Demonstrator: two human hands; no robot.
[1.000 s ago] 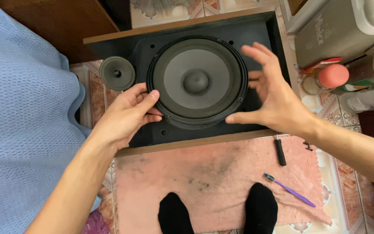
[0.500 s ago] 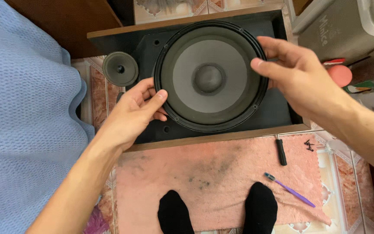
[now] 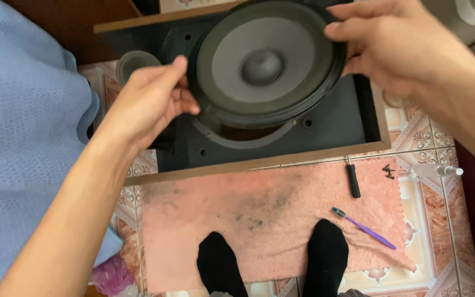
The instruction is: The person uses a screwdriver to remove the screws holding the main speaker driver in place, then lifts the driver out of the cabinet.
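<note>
Between both hands, the round woofer driver point(image 3: 265, 69) sits tilted, its near edge lifted clear of the cutout in the black baffle point(image 3: 331, 124) of the speaker cabinet point(image 3: 259, 159). Fingers of the left hand point(image 3: 144, 104) curl and press against the driver's left rim, thumb on top; fingers of the right hand point(image 3: 391, 47) clamp the right rim, thumb over the surround. Neither hand is spread flat; both grip the frame edge.

Beneath the raised rim a dark crescent of the mounting hole shows, so the step in hand looks like lifting the woofer out of its seat. Whether wires hang from its back cannot be told, so the next move likely calls for a slow, level lift with a check underneath before it goes anywhere.

Beside the left hand, a small tweeter point(image 3: 136, 63) stays in the baffle. Nearer, on the pink towel point(image 3: 221, 220), lie a black-handled screwdriver point(image 3: 353, 179) and a purple toothbrush point(image 3: 366, 228); loose black screws point(image 3: 390, 171) rest on the tiled floor point(image 3: 441, 220) just beside. 2 black-socked feet point(image 3: 270, 261) stand on the towel's near edge.
</note>
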